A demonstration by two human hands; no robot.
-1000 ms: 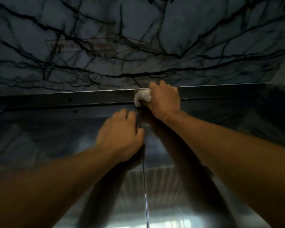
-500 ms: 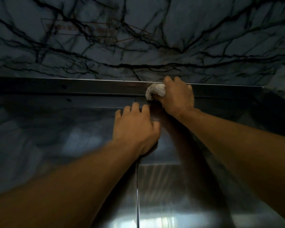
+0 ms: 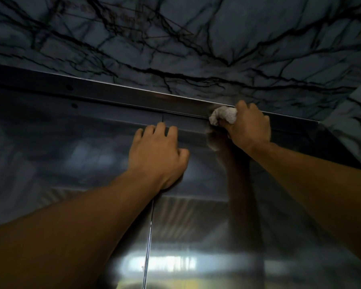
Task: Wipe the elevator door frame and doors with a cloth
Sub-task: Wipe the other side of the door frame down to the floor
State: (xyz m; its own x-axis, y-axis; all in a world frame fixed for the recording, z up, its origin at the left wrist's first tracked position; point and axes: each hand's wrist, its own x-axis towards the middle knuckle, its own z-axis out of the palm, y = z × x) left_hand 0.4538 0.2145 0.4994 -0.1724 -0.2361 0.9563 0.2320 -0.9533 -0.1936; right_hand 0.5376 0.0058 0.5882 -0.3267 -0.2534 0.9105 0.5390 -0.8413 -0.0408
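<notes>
**Cloth pressed to the top frame**

Dark-veined marble wall fills the upper view; below it, steel elevator doors and the door frame; left hand flat on the doors, fingers together; right hand fingers curled tight around the bunched white cloth, touching the frame.

Dark marble wall fills the top of the view, grey-blue with black veins branching across it. A faint outline of thin lines, like a panel or sign, shows on the marble at upper left; its lettering is too blurred to read. At far right the marble turns a corner and runs nearer. The light is dim throughout. Blurred bright reflections sit low in the middle of the view.
</notes>
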